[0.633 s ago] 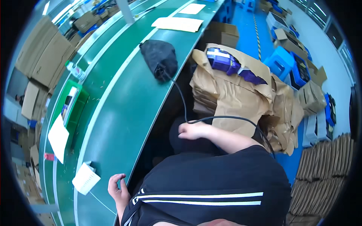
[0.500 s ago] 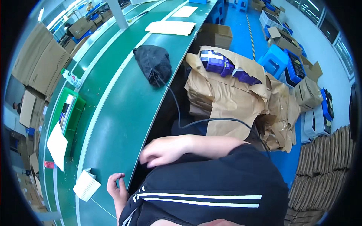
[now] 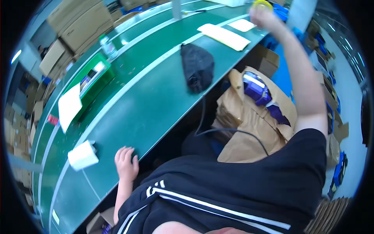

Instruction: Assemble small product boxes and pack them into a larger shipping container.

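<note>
Bright yellow ring (image 3: pixel 264 3) at right hand (image 3: pixel 261 17); fingers blurred, cannot tell if clamped; left hand (image 3: pixel 127 165): fingers apart.

Tabletop (image 3: pixel 136 121) smooth, glossy; brown paper wrapping (image 3: pixel 249 134) creased.

Passage is offered over the long green tabletop (image 3: pixel 144 111) between the bare left hand (image 3: pixel 126 168) and the obstructing black fabric pouch (image 3: pixel 197 67).

Head-worn fisheye view, facing down
</note>
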### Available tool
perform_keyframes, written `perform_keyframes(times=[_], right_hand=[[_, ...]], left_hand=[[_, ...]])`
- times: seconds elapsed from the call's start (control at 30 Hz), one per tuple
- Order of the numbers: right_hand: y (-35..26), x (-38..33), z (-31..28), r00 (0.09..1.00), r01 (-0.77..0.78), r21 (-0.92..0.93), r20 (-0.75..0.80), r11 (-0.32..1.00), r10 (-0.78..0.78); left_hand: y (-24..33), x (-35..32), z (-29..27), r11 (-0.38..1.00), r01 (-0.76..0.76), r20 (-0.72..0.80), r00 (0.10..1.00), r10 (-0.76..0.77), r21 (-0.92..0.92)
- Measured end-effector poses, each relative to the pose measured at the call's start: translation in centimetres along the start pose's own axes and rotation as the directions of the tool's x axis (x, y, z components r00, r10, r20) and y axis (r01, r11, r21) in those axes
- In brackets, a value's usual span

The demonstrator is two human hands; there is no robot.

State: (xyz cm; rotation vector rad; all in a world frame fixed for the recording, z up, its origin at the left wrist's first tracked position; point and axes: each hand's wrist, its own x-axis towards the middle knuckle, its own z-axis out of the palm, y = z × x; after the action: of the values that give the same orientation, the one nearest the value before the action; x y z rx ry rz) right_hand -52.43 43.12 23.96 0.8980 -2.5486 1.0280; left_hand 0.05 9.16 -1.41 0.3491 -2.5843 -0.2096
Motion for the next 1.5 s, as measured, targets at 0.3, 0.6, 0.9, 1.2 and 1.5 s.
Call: perform_keyframes(times=[0.3, 0.6, 0.9, 1.2, 1.5], right_hand=[[25.3, -21.7, 11.6, 0.765, -0.514, -0.745, -0.174, 0.424, 0.62], [29.7, -18.7, 2.6, 0.761, -0.527, -0.547, 0.038, 0.651, 0.648], [29.3, -19.0, 3.2, 0.793, -0.432, -0.684, 0.021, 0.587, 0.608], [28.4, -22.8, 12.6, 0.926, -0.26, -0.657, 0.037, 0.708, 0.375], [27.6, -15.0, 14.4, 0.866, -0.35, -0.546, 0.121, 0.761, 0.486]], left_hand=[[-0.5, 0.0, 1.5, 0.996, 0.078, 0.059, 0.995, -0.08, 0.035], [-1.0, -1.1, 1.5, 0.984, 0.127, 0.109, 0.984, -0.14, 0.122], [-1.9, -0.9, 2.3, 0.974, 0.158, 0.116, 0.977, -0.177, 0.16], [-3.4, -2.2, 2.9, 0.97, 0.158, 0.108, 0.978, -0.18, 0.186], [-1.1, -0.6, 1.7, 0.964, 0.184, 0.138, 0.967, -0.212, 0.193]])
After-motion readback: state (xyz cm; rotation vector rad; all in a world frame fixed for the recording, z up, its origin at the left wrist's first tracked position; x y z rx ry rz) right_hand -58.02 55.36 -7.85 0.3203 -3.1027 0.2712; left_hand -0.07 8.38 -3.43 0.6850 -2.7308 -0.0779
